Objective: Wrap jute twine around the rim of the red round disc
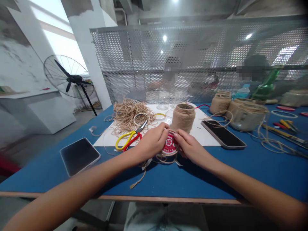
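Both my hands hold a small jar with a red printed lid point(169, 145) over the blue table's near middle. My left hand point(152, 141) wraps its left side with fingers curled over the top. My right hand point(190, 146) grips the right side, fingers pinched at the rim. Jute twine point(141, 178) circles the jar and trails down onto the table toward me. Just behind stands a jar fully wrapped in twine point(183, 116) on a white sheet point(204, 133).
A loose twine heap point(127, 114), yellow and red scissors point(128, 137), two clear jars point(164, 100) and tape rings lie on the sheet. Phones rest at left point(79, 155) and right point(223, 134). More wrapped jars point(243, 115) and tools sit right. People sit behind a perforated screen point(134, 57).
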`<state>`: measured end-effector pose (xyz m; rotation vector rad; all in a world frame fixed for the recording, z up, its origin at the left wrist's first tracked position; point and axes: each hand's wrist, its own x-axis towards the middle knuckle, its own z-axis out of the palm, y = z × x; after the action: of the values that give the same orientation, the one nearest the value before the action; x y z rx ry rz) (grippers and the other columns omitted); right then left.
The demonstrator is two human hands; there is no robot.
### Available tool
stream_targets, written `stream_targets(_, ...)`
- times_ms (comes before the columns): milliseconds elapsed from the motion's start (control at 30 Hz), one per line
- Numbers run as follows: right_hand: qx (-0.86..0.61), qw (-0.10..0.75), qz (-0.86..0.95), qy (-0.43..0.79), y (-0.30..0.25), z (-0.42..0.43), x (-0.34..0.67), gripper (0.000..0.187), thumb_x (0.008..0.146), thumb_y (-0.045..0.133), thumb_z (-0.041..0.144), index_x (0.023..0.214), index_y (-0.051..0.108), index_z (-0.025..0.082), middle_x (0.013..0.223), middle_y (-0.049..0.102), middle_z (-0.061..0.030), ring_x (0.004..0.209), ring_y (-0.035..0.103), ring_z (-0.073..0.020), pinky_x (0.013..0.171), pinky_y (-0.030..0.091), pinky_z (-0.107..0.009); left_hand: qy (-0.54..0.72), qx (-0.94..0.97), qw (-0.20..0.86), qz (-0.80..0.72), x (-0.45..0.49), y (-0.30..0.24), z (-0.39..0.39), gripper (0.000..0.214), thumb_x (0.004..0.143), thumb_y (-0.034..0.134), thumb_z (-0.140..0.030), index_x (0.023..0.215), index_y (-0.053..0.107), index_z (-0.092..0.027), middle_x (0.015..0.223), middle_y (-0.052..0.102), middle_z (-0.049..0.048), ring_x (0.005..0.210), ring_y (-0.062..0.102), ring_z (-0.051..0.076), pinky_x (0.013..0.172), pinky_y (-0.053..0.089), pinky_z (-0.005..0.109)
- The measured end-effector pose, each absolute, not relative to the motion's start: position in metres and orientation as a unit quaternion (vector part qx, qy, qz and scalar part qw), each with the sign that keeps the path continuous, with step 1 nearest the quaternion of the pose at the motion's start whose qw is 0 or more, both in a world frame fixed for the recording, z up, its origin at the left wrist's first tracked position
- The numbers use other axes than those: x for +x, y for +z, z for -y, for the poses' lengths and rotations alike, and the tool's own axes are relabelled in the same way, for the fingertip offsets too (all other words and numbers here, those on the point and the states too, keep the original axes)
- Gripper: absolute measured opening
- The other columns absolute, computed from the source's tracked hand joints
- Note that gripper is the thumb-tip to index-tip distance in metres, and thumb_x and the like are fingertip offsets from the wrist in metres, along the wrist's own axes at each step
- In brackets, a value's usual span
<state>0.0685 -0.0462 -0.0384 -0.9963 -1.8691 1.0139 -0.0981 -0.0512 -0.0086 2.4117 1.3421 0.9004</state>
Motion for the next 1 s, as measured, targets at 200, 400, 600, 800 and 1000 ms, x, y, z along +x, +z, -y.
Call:
stream_targets(200,-0.399,0.409,0.776,0.265,-0.0406,0.0444,0.0686,0.031,0.089,0.030,0.038,0.067,0.039,0.019,0.060,0.043,0.0030,0.058,0.040,-0.0112,0.054,0.031,-0.023,0.296,0.825,0.115,-0.467,-0.0912,-0.0183,0.0549,0.027,0.090,0.022,-0.029,0.100,0.045,-0.020,0.090,0.060,0.0047,0.084,0.057,0.018,0.076,0.040,0.030)
stream_targets(400,-0.395,0.430,0.763,0.277,-0.0374,0.0476,0.0683,0.030,0.088,0.032,0.039,0.066,0.039,0.020,0.061,0.042,0.0026,0.058,0.039,-0.0119,0.055,0.030,-0.024,0.318,0.820,0.131,-0.457,-0.0901,-0.0175,0.0568,0.028,0.091,0.023,-0.031,0.101,0.048,-0.020,0.090,0.060,0.0039,0.083,0.057,0.017,0.075,0.040,0.029)
stream_targets(600,-0.374,0.435,0.708,0.412,-0.0372,0.0471,0.0668,0.032,0.084,0.040,0.043,0.063,0.040,0.019,0.057,0.038,0.0040,0.051,0.034,-0.0093,0.047,0.028,-0.022,0.336,0.810,0.131,-0.462,-0.0889,-0.0157,0.0577,0.022,0.089,0.030,-0.030,0.084,0.048,-0.019,0.077,0.058,0.0008,0.073,0.054,0.015,0.069,0.039,0.026)
stream_targets(800,-0.374,0.439,0.636,0.513,-0.0355,0.0468,0.0669,0.039,0.084,0.037,0.049,0.059,0.039,0.019,0.044,0.035,0.0055,0.039,0.031,-0.0074,0.038,0.023,-0.022,0.378,0.778,0.152,-0.477,-0.0896,-0.0150,0.0574,0.021,0.089,0.030,-0.030,0.080,0.046,-0.019,0.074,0.054,-0.0005,0.071,0.052,0.013,0.067,0.037,0.025)
stream_targets(1000,-0.368,0.418,0.695,0.455,-0.0340,0.0475,0.0689,0.030,0.083,0.042,0.045,0.070,0.049,0.018,0.051,0.043,0.0046,0.043,0.041,-0.0084,0.041,0.032,-0.021,0.409,0.747,0.178,-0.494,-0.0921,-0.0134,0.0575,0.019,0.087,0.032,-0.029,0.078,0.045,-0.018,0.070,0.051,-0.0023,0.067,0.048,0.012,0.063,0.036,0.024)
